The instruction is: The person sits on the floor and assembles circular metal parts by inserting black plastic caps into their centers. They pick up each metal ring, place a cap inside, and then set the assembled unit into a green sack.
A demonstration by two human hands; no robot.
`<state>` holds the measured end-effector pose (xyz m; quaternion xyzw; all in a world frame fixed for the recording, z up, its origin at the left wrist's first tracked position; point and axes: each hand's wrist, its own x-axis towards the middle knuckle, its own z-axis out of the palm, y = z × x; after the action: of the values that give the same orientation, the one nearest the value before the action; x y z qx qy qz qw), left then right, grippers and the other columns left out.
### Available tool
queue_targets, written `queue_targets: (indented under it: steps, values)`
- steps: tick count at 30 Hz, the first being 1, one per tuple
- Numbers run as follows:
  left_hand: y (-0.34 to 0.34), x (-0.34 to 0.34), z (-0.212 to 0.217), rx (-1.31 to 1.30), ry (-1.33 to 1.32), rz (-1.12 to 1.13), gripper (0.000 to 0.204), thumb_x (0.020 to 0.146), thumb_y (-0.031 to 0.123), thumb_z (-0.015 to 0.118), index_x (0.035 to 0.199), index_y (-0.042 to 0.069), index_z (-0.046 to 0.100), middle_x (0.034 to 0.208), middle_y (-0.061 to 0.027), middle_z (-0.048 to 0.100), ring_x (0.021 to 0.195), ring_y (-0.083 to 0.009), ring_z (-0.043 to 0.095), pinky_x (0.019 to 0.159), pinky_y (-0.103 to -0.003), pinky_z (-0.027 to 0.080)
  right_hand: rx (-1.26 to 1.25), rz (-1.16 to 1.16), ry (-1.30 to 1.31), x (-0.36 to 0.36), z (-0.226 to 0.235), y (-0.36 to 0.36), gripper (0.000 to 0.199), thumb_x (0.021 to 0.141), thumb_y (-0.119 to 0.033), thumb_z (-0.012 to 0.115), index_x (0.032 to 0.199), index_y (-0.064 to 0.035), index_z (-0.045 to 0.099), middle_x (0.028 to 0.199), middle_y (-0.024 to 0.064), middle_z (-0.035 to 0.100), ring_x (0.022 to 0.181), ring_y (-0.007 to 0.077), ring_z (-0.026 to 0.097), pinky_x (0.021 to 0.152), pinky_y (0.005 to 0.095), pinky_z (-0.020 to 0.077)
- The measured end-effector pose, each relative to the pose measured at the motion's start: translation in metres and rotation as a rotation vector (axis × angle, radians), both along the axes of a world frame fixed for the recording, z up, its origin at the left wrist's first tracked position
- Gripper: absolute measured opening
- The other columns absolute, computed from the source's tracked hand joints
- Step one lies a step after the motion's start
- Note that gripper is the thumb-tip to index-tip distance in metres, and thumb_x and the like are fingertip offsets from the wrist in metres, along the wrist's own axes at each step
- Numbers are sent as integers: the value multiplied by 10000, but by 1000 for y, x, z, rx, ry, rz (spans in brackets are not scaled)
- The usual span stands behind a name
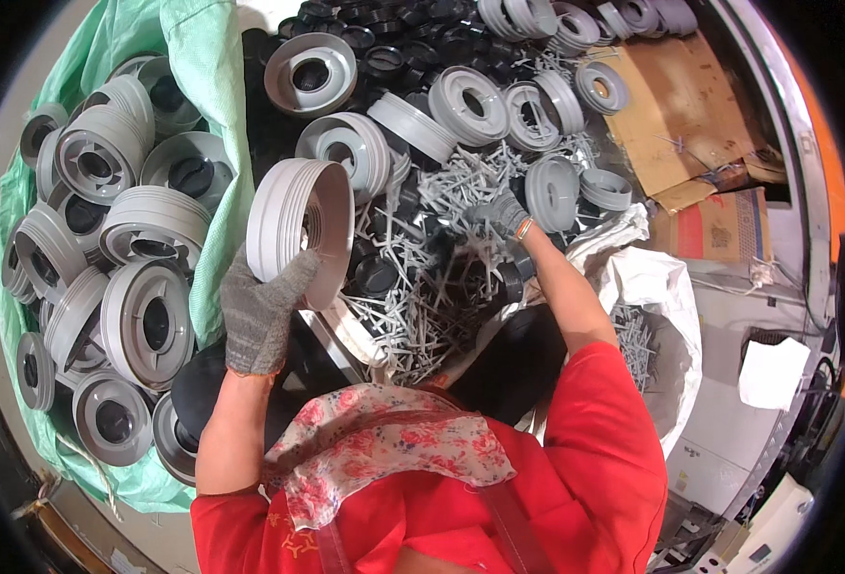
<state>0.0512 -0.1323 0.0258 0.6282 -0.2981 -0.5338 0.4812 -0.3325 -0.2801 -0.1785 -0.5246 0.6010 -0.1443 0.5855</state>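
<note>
My left hand (260, 311), in a grey knit glove, grips the lower rim of a large grey ribbed plastic ring (300, 230) and holds it up on edge. My right hand (501, 215), also gloved, reaches forward into a heap of thin grey plastic sprue pieces (422, 268) mixed with small black caps (377, 275). Its fingers are curled down among the pieces; whether they hold one is hidden.
A green sack (202, 57) at my left holds several grey rings (145, 320). More rings (470, 103) and black caps lie ahead. A white sack (667, 297) with grey scraps sits at my right, cardboard (671, 105) beyond it.
</note>
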Motion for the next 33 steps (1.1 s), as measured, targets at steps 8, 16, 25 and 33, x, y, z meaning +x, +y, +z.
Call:
queue_targets:
  steps: [8,16,25,33]
  values:
    - [0,4,-11,-143,24,34,363,748,176,740,1027,-16,611,871,-76,648,721,-125,598,626,-252,485,-88,-430,-545,-17,87,13,440,789,-291,642,1095,15,564,988,156,624,875,276,631,777,380,534]
    - [-6,6,-16,-126,62,68,444,717,208,768,1065,-15,605,929,-79,649,773,-140,603,686,-269,480,-375,-566,-921,11,221,56,424,785,-308,673,1033,21,574,897,121,601,822,276,640,787,414,549]
    - [-3,13,-24,-207,112,77,450,733,202,750,1103,-6,598,961,-75,646,803,-151,612,693,-272,485,-609,-585,138,-196,272,163,418,885,-309,505,1194,-30,482,1116,151,547,1004,243,540,858,356,458]
    - [2,8,-15,-193,39,9,452,736,272,746,1081,11,613,946,-64,644,791,-140,610,695,-272,484,-180,-79,1792,-301,288,299,690,691,-364,728,1209,24,491,1022,201,633,958,330,606,850,387,461]
